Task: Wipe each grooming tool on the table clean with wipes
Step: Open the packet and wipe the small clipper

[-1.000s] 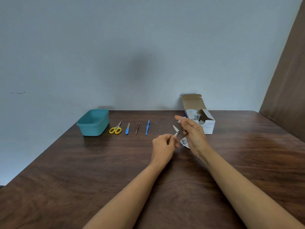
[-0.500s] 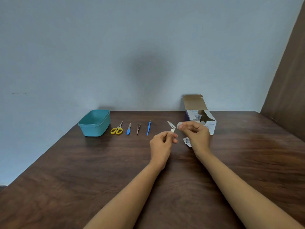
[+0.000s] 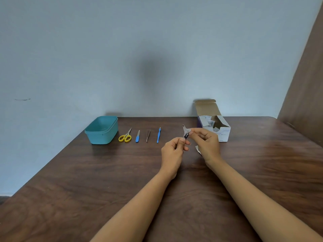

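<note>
My left hand (image 3: pixel 173 151) pinches the lower end of a small metal nail clipper (image 3: pixel 185 132) with its lever swung up, held above the dark wooden table (image 3: pixel 70 180). My right hand (image 3: pixel 207 144) pinches a small white wipe (image 3: pixel 190 132) against the clipper's upper part. Further left, four tools lie in a row: yellow-handled scissors (image 3: pixel 125 136), a blue nail file (image 3: pixel 137 136), metal tweezers (image 3: pixel 148 135) and a thin blue cuticle tool (image 3: pixel 158 135).
A teal plastic tub (image 3: pixel 101 130) stands left of the tool row. An open cardboard box of swab packets (image 3: pixel 214 125) stands behind my right hand. A torn wrapper (image 3: pixel 197 148) lies on the table under that hand. A wall runs behind the table.
Both hands shifted slightly while working together. The clipper turned in my left hand, and my right hand's fingers curled in and brought the wipe onto it.
</note>
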A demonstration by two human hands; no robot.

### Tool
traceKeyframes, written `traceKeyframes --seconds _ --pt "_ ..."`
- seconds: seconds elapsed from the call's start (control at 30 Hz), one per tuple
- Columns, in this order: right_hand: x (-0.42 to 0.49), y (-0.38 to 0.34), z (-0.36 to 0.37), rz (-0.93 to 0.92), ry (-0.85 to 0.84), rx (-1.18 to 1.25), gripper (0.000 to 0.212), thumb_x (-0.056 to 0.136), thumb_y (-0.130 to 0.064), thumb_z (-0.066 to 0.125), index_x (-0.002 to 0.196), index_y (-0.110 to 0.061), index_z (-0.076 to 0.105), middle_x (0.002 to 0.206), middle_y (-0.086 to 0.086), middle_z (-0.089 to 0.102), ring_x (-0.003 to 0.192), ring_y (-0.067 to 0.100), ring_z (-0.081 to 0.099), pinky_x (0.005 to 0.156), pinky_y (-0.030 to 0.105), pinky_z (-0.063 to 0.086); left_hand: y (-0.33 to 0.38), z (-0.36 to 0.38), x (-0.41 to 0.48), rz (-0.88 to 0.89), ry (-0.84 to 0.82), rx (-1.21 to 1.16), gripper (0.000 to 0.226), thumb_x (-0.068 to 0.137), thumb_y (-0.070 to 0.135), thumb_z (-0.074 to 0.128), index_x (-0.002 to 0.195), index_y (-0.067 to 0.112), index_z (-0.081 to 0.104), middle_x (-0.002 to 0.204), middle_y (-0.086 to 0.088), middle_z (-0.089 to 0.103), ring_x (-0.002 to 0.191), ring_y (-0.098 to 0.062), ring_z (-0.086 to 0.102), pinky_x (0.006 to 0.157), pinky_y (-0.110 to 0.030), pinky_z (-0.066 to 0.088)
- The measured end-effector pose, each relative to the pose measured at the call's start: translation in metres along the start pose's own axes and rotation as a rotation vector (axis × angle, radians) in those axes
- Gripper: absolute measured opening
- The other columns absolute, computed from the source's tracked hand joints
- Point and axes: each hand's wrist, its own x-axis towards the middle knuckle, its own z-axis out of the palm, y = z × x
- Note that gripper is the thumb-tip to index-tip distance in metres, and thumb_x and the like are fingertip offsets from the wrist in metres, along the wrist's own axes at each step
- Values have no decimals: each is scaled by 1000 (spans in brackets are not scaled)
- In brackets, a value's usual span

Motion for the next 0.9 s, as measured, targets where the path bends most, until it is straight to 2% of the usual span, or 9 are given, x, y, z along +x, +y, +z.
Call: traceKeyframes --seconds 0.1,0.23,0.33,0.43,0.5,0.6,0.7,0.83,0.9 --pt "0 -1 -2 54 -54 101 17 87 0 62 88 -14 71 75 -10 74 75 2 67 70 12 48 -1 0 0 -6 5 -3 31 98 23 52 74 25 71 62 7 61 64 -8 49 66 -25 41" --pt "1 3 -7 182 -137 236 17 90 -3 58 88 -13 71 74 -7 71 58 2 50 54 12 37 -1 1 1 -11 8 -23 33 99 21 51 72 21 70 61 8 59 61 -3 49 63 -18 41" --pt "5 9 -10 227 -171 290 20 89 -6 59 83 -15 76 79 9 59 60 9 36 54 17 31 -1 1 2 -27 13 -52 34 99 18 49 72 17 69 59 8 57 58 -1 47 61 -16 40" --pt "5 9 -11 245 -165 314 19 88 -6 60 86 -14 77 76 9 52 60 10 35 53 18 30 -2 1 3 -39 8 -53 35 99 17 48 71 17 69 57 9 55 58 -1 47 62 -18 40" --pt "4 6 -10 237 -167 295 15 87 -8 62 90 -13 76 72 3 60 59 8 37 53 17 30 -2 0 3 -40 1 -43 35 99 18 48 71 17 69 56 9 53 58 -2 46 64 -21 39" --pt "0 1 -8 212 -197 247 14 84 -7 65 93 -13 74 75 -7 72 56 0 52 57 13 38 -2 1 3 -29 -7 -8 34 98 19 50 69 20 68 56 9 52 60 -6 46 66 -26 37" --pt "-1 -3 -8 158 -206 244 15 74 -7 71 82 -18 76 76 -3 75 71 4 67 69 15 49 -2 1 3 -27 6 13 36 97 19 51 65 22 67 54 10 51 59 -5 45 65 -26 37" --pt "1 -2 -10 78 -154 195 13 74 8 70 80 -4 69 70 -2 73 68 7 68 69 16 52 -4 1 5 -36 0 46 36 97 20 51 64 24 67 52 11 51 58 -4 45 65 -25 37" --pt "1 -3 -10 58 -155 175 14 75 6 71 83 -5 70 71 -2 74 70 7 69 69 16 52 -4 0 5 -38 0 50 37 97 22 52 63 25 67 51 11 50 59 -5 45 65 -26 37"
